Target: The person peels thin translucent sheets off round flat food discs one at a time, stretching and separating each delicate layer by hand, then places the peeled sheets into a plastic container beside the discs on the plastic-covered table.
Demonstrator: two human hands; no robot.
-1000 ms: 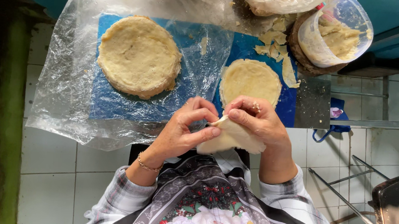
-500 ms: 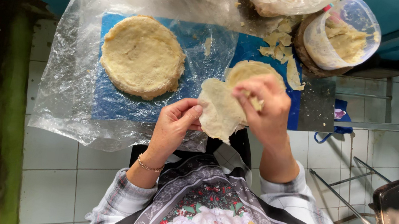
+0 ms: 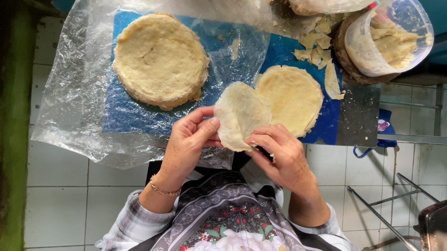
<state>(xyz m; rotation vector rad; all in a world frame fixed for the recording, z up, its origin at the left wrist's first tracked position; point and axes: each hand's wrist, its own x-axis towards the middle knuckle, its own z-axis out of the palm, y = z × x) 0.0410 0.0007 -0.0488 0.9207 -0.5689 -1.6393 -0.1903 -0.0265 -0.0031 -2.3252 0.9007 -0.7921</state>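
Fingertips of the left hand (image 3: 192,139) and right hand (image 3: 280,158) pinch a thin dough disc (image 3: 239,116), lifted off the blue board (image 3: 126,113) so it hangs unsupported, just beside the smaller dough stack (image 3: 292,96).

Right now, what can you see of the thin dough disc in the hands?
The dough disc is pale cream, thin, roughly round with uneven edges, and looks soft and slightly translucent. It is held up above the blue board, its far edge overlapping the view of a flat dough round behind. The left hand pinches its left edge; the right hand grips its lower right edge.
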